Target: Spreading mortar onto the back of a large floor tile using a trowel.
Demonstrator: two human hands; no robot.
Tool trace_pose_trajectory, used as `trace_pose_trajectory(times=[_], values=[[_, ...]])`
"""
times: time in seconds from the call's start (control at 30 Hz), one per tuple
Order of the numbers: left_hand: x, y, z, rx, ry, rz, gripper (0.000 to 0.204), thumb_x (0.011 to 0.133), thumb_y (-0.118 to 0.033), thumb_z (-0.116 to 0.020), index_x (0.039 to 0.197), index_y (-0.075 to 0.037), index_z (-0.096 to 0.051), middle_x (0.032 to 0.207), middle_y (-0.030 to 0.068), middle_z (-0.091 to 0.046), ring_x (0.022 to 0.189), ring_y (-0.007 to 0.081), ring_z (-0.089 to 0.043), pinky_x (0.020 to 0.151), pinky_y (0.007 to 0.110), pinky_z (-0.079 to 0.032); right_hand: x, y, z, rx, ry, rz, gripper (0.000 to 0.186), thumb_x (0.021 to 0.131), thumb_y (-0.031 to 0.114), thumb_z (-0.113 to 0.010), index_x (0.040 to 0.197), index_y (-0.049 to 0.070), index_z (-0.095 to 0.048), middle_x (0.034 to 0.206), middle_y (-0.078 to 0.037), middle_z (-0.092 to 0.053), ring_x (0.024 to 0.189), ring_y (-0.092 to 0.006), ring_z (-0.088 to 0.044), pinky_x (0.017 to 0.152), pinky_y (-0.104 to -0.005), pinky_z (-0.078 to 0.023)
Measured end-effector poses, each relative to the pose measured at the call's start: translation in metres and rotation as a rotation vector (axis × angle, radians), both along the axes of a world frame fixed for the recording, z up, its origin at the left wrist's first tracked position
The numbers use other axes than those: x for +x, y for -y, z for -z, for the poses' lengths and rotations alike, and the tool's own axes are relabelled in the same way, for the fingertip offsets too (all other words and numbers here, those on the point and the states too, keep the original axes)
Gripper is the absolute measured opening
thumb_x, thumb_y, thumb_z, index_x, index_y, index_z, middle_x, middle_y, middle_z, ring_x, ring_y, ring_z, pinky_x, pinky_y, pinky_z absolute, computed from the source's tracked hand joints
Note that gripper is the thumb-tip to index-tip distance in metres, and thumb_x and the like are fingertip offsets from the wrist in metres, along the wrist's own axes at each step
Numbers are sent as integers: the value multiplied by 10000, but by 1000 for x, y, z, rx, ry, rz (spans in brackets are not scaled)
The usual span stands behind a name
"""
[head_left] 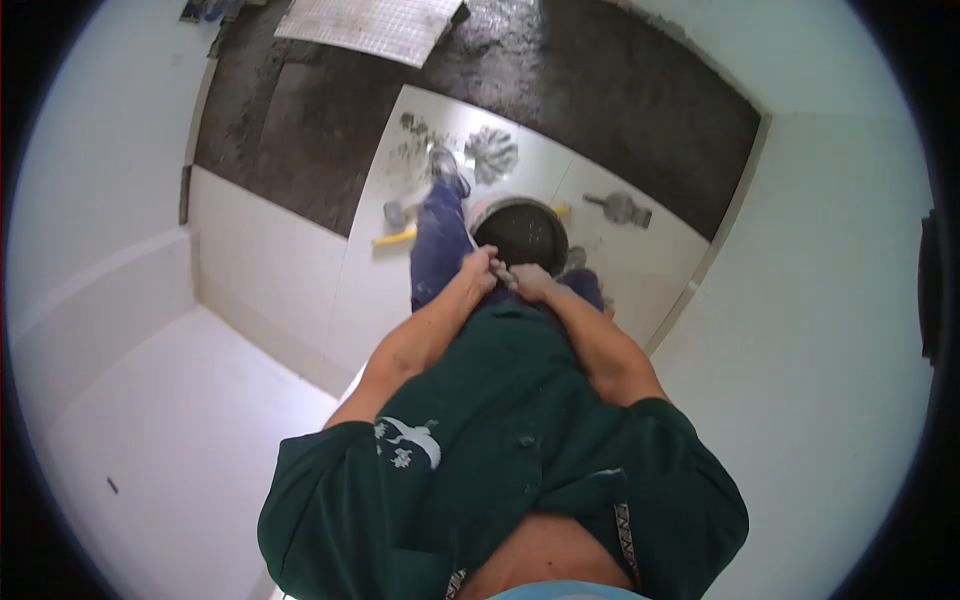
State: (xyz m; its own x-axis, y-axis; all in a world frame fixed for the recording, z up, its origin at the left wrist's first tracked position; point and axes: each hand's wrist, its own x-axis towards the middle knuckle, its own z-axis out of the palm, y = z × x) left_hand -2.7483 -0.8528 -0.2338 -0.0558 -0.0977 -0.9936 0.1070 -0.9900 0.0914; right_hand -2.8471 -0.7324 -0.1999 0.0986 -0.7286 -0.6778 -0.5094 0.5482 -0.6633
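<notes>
My left hand [480,268] and my right hand [534,283] are close together at the near rim of a bucket [483,208] that stands between my knees. The fingers of both are closed around a small greyish thing between them, too small and too covered to name. Dark grey wet stuff [520,235] fills part of the bucket. My trouser leg [438,235] is at the left of the bucket, with a shoe [443,162] on the pale floor tiles [375,290].
A yellow bar [394,238] and a grey block [395,213] lie at the left. A dark grey tool [622,208] is at the right. Beyond are a grey smear [492,153], crumbs, the dark untiled floor [640,120] and a textured panel [368,25]. White walls close in both sides.
</notes>
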Motion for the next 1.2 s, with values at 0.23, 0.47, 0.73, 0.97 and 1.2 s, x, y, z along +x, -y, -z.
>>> trace_pose_trajectory(times=[0.23,0.47,0.73,0.97,1.2], values=[[-77,122,3,258,-176,32,96,871,-81,-577,810,-71,-504,581,81,-422,523,230,-448,543,387,-457,-75,116,6,116,-135,50,300,872,287,-605,1028,32,-634,1102,-230,-656,1071,-404,-613,918,-498,-485],[-173,235,1,261,-178,-93,282,917,-120,-562,655,-109,-456,548,60,-409,534,210,-425,791,418,-476,-193,265,-42,290,-222,-91,288,877,295,-614,1040,57,-607,1032,-207,-672,1008,-392,-639,871,-495,-505],[-268,299,46,97,-214,-194,204,907,-120,-578,742,-91,-462,565,58,-440,560,232,-470,785,447,-490,-315,331,32,75,-50,-213,337,842,304,-626,1042,33,-632,1031,-237,-667,1007,-410,-635,881,-493,-496],[-400,358,27,5,10,-69,188,888,-130,-609,784,-88,-458,608,67,-446,673,255,-492,861,499,-482,-464,379,8,-45,28,-119,320,843,308,-632,1026,46,-633,1033,-214,-676,998,-396,-645,857,-482,-513],[-515,387,33,31,-252,-41,157,903,-48,-568,804,-90,-453,675,25,-424,571,174,-431,842,429,-479,-539,395,0,118,-163,93,331,845,321,-629,1053,64,-639,1054,-188,-685,1011,-380,-647,880,-484,-511]])
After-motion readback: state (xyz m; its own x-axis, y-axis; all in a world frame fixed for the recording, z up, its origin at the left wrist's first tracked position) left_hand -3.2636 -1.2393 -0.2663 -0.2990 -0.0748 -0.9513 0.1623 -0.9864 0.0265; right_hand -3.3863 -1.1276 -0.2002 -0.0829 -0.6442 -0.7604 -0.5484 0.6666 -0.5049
